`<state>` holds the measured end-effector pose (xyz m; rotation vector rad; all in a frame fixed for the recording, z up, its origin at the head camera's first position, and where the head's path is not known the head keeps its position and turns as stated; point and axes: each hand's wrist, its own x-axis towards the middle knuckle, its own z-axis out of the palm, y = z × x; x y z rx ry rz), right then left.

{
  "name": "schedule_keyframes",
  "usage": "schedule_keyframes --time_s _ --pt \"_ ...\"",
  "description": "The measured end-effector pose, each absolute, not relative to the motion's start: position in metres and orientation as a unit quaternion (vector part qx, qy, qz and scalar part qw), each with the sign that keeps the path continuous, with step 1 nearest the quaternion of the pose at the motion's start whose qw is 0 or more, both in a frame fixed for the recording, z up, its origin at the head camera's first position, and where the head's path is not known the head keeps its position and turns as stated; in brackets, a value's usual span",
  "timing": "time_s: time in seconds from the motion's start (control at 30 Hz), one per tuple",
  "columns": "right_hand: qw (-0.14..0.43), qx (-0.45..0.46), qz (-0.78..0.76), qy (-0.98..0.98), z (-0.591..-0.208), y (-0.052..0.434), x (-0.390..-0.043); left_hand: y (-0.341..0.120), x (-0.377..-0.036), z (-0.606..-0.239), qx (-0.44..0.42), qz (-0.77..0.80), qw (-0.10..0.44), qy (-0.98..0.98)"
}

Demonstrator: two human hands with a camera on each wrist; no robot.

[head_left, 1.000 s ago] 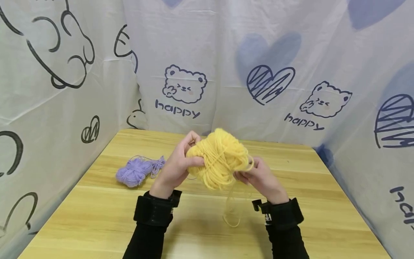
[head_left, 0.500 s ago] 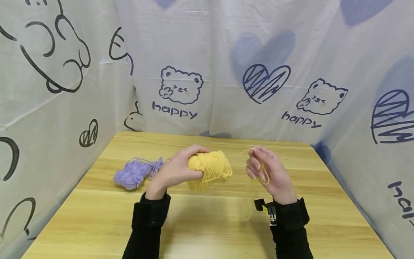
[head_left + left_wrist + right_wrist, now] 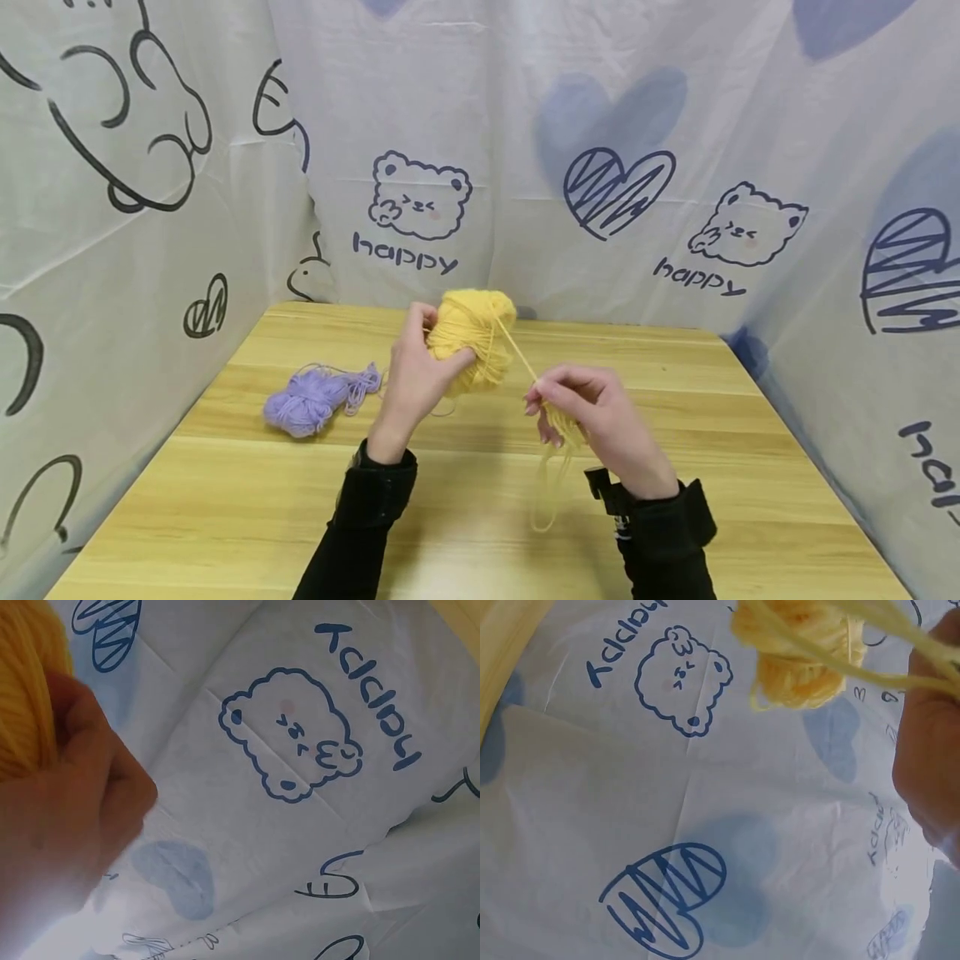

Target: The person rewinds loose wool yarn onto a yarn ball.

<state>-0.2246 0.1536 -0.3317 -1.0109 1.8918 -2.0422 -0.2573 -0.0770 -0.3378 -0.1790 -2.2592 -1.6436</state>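
My left hand (image 3: 415,371) grips a ball of yellow yarn (image 3: 472,337) and holds it up above the wooden table (image 3: 225,500). From the ball a taut yellow strand (image 3: 516,354) runs down to my right hand (image 3: 581,408), which pinches it; loose loops of the strand (image 3: 551,492) hang below that hand. In the left wrist view my fingers (image 3: 67,802) curl round the yellow yarn (image 3: 26,690). In the right wrist view the yellow ball (image 3: 802,656) shows with strands crossing toward my hand (image 3: 930,765).
A bundle of purple yarn (image 3: 311,400) lies on the table to the left of my left hand. White cloth (image 3: 525,150) printed with bears, hearts and the word "happy" walls in the table on the left, back and right.
My left hand has raised the yellow ball up and away from the table. My right hand has come down and toward me, drawing the strand taut between them.
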Motion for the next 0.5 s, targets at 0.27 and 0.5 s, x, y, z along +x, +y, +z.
schedule_keyframes --time_s 0.27,0.5 --pt "0.138 -0.354 -0.578 0.722 -0.341 0.138 -0.228 -0.085 -0.259 -0.337 -0.026 -0.698 0.218 -0.681" --pt "0.169 -0.362 -0.519 0.755 -0.358 0.129 -0.243 -0.089 -0.255 -0.334 -0.062 -0.792 0.205 -0.571"
